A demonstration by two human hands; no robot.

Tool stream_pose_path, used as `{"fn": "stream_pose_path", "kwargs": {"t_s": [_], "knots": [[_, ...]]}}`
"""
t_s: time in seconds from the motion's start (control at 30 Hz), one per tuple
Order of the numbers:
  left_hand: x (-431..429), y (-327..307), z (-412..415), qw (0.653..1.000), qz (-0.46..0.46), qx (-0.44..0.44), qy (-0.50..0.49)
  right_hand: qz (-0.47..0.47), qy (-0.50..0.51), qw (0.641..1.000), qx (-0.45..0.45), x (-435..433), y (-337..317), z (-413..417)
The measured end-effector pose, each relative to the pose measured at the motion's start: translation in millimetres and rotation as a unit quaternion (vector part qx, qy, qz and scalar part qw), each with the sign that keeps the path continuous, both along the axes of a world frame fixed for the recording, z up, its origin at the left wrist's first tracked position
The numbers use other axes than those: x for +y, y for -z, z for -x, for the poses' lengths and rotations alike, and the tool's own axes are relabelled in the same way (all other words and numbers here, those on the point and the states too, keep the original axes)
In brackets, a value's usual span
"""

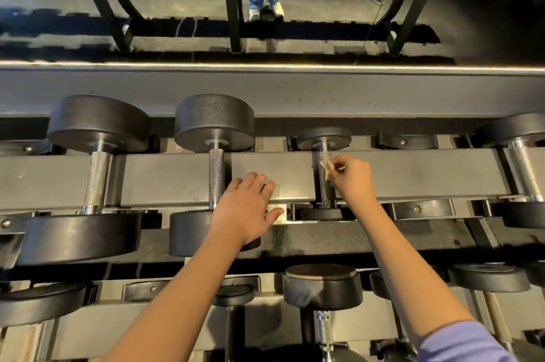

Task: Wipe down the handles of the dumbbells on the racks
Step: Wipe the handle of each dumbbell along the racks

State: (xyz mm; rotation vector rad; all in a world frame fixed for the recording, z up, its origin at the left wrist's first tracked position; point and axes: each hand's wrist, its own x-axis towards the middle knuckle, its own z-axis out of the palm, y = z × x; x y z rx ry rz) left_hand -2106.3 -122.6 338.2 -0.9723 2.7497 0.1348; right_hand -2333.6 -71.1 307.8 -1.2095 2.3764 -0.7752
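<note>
White wipe [326,167] pinched in right hand [352,177] fingertips, against small dumbbell handle [324,184]

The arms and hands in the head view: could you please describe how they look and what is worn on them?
Both are bare: the left hand and right hand show no gloves, rings or watch. The left forearm is uncovered to the picture's edge; the right forearm runs into a pale purple sleeve at the lower right corner.

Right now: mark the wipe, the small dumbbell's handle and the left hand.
wipe [325,165], head view, white crumpled fold.
small dumbbell's handle [325,193], head view, bare shaft below the wipe.
left hand [247,208], head view, back of the hand.
</note>
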Motion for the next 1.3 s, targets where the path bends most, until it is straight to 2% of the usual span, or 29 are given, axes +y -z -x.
{"fn": "stream_pose_path", "kwargs": {"t_s": [0.13, 0.27, 0.53, 0.67, 0.87, 1.07, 1.3], "knots": [[-0.4, 1.6, 0.2, 1.0, 0.006, 0.0, 0.001, -0.023, -0.037, 0.998, 0.037, 18.8, 4.8, -10.2], [-1.2, 2.3, 1.0, 1.0, 0.007, 0.002, 0.003, -0.006, -0.042, 0.997, 0.059, 23.5, 11.6, -15.9], [-0.9, 3.0, 0.5, 1.0, 0.009, 0.005, 0.003, 0.02, 0.008, 0.994, 0.111, -29.4, 0.4, -16.8], [-0.5, 3.4, 0.9, 1.0, 0.014, 0.01, 0.004, 0.014, 0.04, 0.994, 0.103, -35.1, 0.9, -19.6], [-1.2, 7.7, 0.5, 1.0, 0.011, 0.019, 0.005, 0.019, 0.027, 0.997, 0.074, 9.1, 15.9, -14.5], [-1.7, 10.7, 0.6, 1.0, 0.014, 0.02, 0.004, 0.039, 0.058, 0.997, 0.04, -15.1, 6.7, -12.9], [-1.9, 9.4, -1.1, 0.997, 0.017, 0.07, 0.037, 0.018, 0.067, 0.997, 0.014, 23.0, 19.0, -21.9]]}}
